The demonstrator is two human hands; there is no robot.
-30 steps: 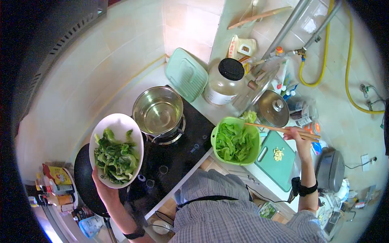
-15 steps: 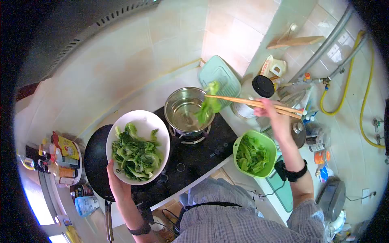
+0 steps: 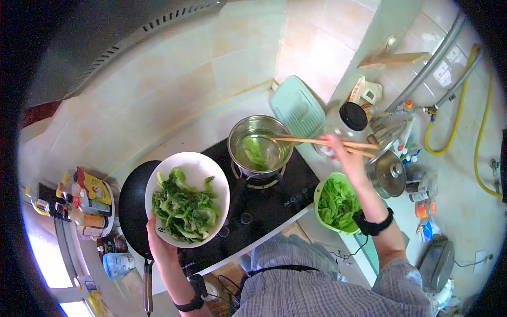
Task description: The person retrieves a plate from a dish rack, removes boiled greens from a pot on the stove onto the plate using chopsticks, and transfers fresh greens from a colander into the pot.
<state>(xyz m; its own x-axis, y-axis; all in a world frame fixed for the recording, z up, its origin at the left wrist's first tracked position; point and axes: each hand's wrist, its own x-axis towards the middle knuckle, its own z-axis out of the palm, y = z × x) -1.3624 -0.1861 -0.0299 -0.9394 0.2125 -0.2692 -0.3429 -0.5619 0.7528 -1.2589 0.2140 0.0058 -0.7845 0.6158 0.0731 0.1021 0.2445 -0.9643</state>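
My left hand [image 3: 162,244] grips the rim of a white plate [image 3: 221,182] heaped with dark, wilted leafy greens [image 3: 185,206]. The plate hangs over the stove's left part, partly above a black frying pan [image 3: 132,211]. In my right hand [image 3: 346,161] is a pair of wooden chopsticks [image 3: 317,141], their tips inside a steel pot [image 3: 232,141] on the burner. A pale green lettuce leaf [image 3: 254,154] lies in the pot's clear liquid near the tips. Below my right hand stands a light green basket [image 3: 318,203] of fresh leaves [image 3: 338,203].
A pale green ridged board [image 3: 297,108] leans behind the pot. To the right are a black-lidded jar [image 3: 353,116], a lidded steel pot [image 3: 386,174] and a yellow hose [image 3: 465,105]. Bottles and packets [image 3: 92,203] crowd the left side. The range hood [image 3: 105,47] overhangs at upper left.
The lettuce leaf has gone from the chopsticks at the pot's right rim down into the pot. The chopstick tips have moved over the pot's inside. The view has shifted slightly.
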